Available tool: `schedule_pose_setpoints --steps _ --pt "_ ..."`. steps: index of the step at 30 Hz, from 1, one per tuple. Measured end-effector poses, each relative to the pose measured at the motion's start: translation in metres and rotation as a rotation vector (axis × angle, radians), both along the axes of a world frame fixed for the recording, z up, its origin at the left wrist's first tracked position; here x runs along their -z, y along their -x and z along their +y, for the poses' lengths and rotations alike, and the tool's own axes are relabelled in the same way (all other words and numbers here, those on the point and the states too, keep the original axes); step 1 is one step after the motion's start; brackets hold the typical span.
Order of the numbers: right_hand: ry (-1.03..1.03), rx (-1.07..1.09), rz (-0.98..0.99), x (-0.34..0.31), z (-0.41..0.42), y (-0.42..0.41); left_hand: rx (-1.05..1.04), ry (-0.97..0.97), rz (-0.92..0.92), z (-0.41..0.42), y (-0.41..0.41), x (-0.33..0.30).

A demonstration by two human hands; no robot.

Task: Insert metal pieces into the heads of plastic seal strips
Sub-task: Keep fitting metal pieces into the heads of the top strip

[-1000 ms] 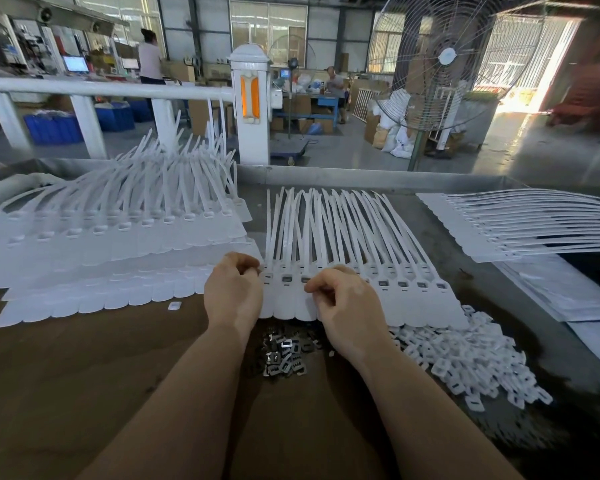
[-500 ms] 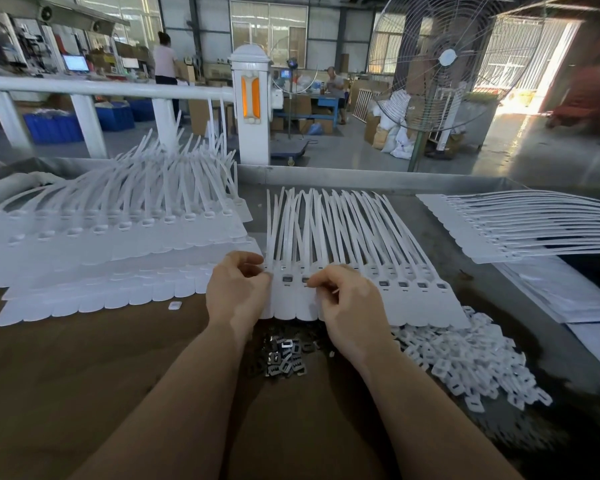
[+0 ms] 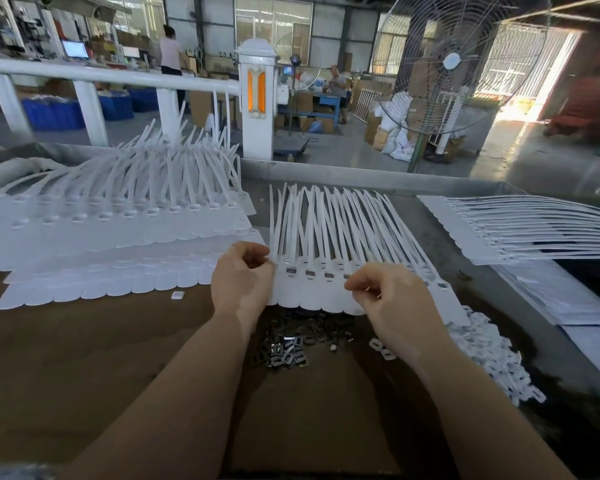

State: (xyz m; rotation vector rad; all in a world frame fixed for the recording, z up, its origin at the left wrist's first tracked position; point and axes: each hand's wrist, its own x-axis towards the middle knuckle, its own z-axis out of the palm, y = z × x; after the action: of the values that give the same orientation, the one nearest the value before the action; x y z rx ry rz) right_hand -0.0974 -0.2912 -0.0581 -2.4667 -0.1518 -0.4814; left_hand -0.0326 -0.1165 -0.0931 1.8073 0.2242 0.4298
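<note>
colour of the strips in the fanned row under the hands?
White strips, with small dark slots in their heads. Head view, the only one.

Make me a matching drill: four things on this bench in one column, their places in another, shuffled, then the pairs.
Things:
1. pile of metal pieces
2. heap of white plastic caps
3. lone white cap
4. left hand

Places:
A. at the left end of the middle row of strips
B. on the brown board, below the left stacks
C. between the two forearms
D. right of the right forearm

Pairs: 1-C, 2-D, 3-B, 4-A
</note>
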Motion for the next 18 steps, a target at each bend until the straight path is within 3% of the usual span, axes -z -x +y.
schedule_pose_setpoints --steps 12,18 --pt "0.476 0.034 0.295 -0.014 -0.015 0.028 0.005 0.012 0.018 -0.001 0.001 0.0" --pt "0.472 0.045 0.29 -0.009 -0.012 0.029 -0.002 0.017 0.025 -0.002 0.001 -0.001"
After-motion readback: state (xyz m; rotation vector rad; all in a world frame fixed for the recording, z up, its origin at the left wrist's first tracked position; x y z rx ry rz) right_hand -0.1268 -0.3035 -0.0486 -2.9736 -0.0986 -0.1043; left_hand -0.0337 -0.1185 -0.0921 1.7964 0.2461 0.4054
